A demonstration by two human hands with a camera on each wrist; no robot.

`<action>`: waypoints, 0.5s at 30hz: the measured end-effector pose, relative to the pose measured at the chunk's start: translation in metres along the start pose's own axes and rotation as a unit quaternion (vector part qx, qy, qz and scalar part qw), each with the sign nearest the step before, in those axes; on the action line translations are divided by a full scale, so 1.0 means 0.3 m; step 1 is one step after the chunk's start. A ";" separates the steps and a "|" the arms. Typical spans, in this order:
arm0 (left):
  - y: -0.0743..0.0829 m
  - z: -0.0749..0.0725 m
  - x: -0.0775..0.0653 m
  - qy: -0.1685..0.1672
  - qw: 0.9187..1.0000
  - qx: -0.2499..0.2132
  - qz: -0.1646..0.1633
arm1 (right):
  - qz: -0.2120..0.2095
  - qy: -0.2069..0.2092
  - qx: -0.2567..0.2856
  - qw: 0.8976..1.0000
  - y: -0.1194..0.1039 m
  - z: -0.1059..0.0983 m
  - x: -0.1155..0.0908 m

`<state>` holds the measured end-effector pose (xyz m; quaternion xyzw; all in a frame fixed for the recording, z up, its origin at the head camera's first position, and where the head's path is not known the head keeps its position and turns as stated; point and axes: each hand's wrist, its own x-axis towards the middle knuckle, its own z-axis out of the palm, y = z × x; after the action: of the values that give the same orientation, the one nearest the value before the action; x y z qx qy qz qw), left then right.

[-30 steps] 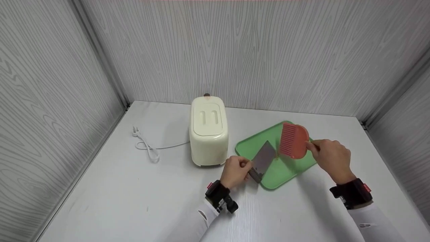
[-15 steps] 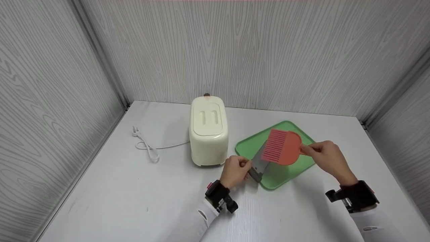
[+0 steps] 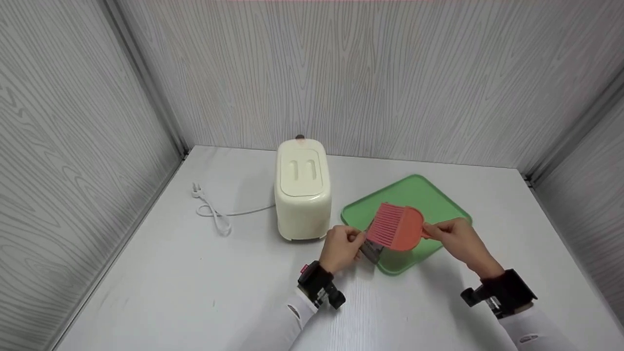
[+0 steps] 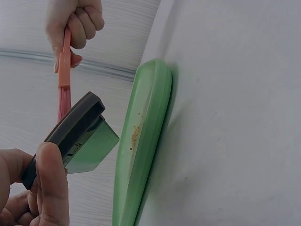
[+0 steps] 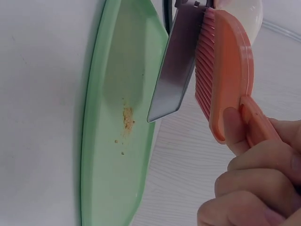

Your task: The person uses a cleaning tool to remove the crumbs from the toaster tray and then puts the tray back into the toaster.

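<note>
My left hand [image 3: 340, 249] pinches the dark end of a thin metal crumb tray [image 5: 174, 70], held tilted above the near left part of a green tray [image 3: 429, 195]. An orange brush [image 3: 408, 229] with pink bristles is in my right hand [image 3: 458, 241], gripped by its short handle. In the head view the bristles overlap the crumb tray and hide most of its plate. The right wrist view has the bristles close along the plate's face, near the dark end. Brown crumbs [image 5: 127, 117] lie in a small heap on the green tray.
A cream toaster [image 3: 302, 214] with a lid on top stands left of the green tray, near my left hand. Its white cord and plug [image 3: 197, 191] lie on the white table to the left. Wood-grain panels [image 3: 341, 83] rise behind and on both sides.
My right hand has moved the brush left and toward me, from over the green tray's middle to over the crumb tray. My left hand holds still.
</note>
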<state>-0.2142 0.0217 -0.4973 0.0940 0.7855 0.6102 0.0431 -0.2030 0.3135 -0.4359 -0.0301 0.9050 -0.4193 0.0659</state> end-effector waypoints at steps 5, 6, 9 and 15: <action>0.002 0.000 -0.004 0.000 1.000 0.004 0.003 | -0.012 -0.005 -0.036 0.999 0.007 -0.002 -0.011; 0.002 0.000 -0.004 0.000 1.000 0.004 0.004 | -0.017 -0.003 -0.048 0.999 0.008 -0.005 -0.014; 0.003 -0.001 -0.005 0.000 1.000 0.002 0.003 | -0.026 0.005 -0.086 0.996 0.014 -0.019 -0.022; 0.001 0.001 -0.006 0.000 1.000 -0.008 -0.001 | -0.038 0.017 -0.143 0.989 0.016 -0.053 -0.032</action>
<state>-0.2125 0.0217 -0.4972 0.0930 0.7808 0.6162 0.0444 -0.1958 0.3296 -0.4286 -0.0668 0.9549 -0.2879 0.0299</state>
